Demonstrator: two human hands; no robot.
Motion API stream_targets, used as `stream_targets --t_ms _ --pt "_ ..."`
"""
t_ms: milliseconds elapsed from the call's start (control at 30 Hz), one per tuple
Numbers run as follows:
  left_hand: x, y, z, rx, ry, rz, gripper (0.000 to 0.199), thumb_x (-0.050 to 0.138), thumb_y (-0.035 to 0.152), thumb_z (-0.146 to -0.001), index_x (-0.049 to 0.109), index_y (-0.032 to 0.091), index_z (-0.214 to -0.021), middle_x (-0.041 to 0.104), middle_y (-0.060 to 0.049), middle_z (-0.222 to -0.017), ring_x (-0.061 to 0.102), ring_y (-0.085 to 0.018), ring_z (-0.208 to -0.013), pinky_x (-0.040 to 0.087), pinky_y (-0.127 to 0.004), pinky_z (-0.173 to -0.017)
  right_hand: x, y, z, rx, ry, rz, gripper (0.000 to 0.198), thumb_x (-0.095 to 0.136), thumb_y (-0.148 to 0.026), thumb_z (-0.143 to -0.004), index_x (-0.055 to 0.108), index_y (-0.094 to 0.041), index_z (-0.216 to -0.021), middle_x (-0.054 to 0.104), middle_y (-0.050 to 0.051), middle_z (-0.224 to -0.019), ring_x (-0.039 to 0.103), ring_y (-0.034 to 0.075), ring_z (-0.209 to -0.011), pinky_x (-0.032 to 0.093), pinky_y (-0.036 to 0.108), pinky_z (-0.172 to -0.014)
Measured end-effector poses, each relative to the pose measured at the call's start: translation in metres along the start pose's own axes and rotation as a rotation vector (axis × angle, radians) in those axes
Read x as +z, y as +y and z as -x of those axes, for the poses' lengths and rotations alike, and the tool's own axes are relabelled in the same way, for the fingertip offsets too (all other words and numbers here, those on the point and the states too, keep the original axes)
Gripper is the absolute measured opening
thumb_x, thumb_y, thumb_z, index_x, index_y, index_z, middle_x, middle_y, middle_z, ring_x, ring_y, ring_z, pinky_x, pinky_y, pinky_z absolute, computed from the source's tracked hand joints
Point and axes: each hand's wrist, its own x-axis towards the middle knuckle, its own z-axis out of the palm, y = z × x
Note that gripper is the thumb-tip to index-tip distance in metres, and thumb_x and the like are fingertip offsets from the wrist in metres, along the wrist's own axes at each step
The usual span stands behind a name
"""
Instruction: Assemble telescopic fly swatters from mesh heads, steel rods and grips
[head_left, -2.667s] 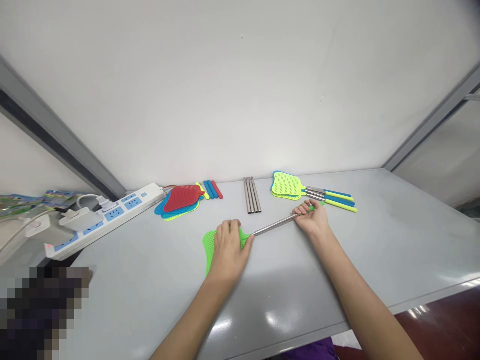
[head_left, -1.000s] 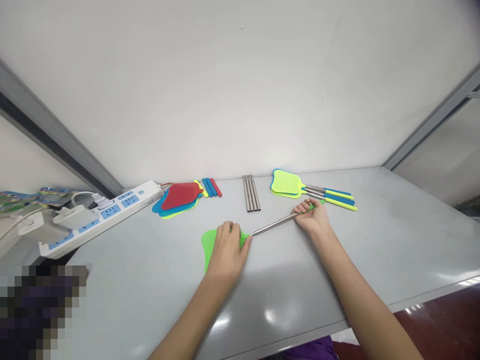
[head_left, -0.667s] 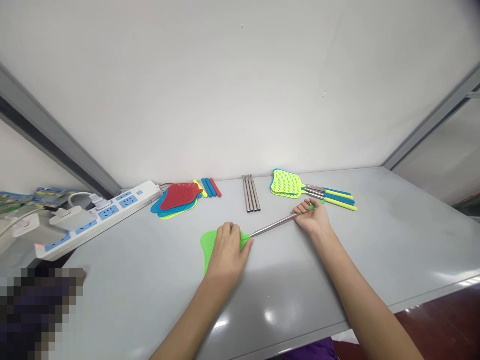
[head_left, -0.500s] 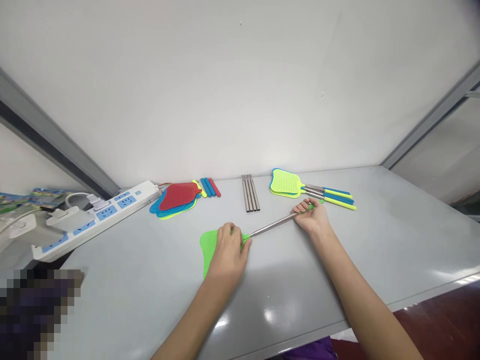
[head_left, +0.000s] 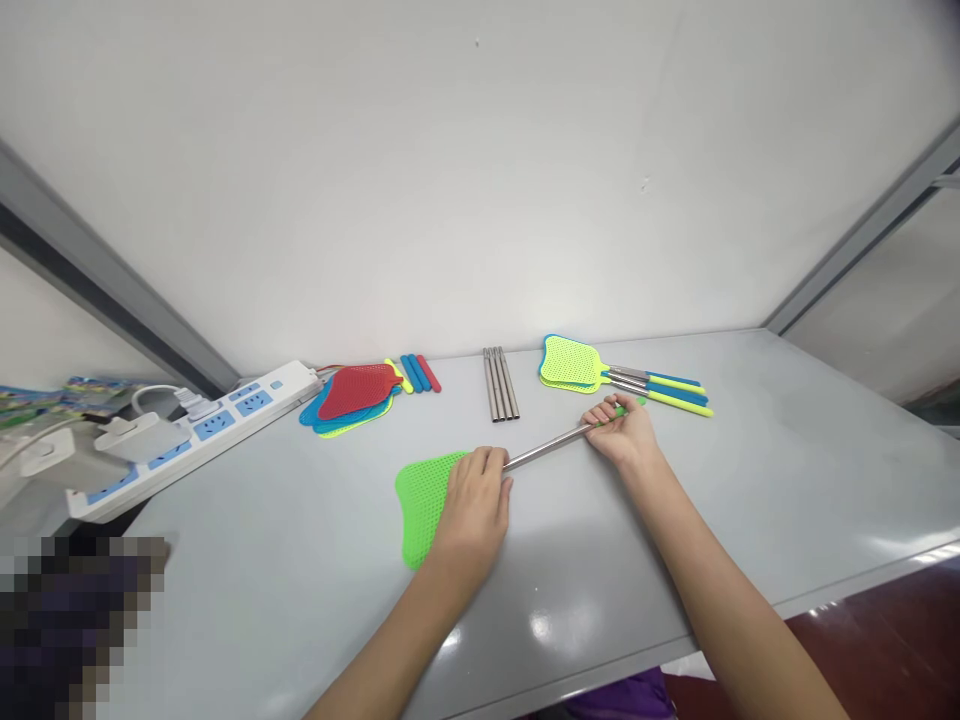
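One green swatter (head_left: 422, 505), four loose rods (head_left: 502, 385)

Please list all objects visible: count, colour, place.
Held swatter: one, green, in both hands
Loose heads: several, red, blue, yellow, back left
Loose grips: four, yellow, blue, red, beside heads
Tubes: four, silver, back centre
Stacked swatters: about four, yellow, blue, back right
Power strip: one, white, left
Plugs: three, white, on strip
Packets: uncountable, multicoloured, far left
Table: one, grey, beneath
Left hand: one, at swatter neck
Right hand: one, on handle
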Motion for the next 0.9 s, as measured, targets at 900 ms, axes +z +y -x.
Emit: stream_targets --t_ms 900 --pt "0.002 0.001 0.005 0.135 0.042 -0.049 0.025 0.032 0.004 -0.078 0.044 0.016 -0.06 0.043 -0.001 -0.061 0.037 -0.014 -0.062 0.032 -0.03 -0.065 -0.001 0.025 0.016 0.032 -0.348 -0.194 0.034 0.04 -0.019 -0.071 0.017 -0.019 -0.046 0.006 -0.008 -0.039 0.008 0.007 -0.031 0.015 0.02 -0.027"
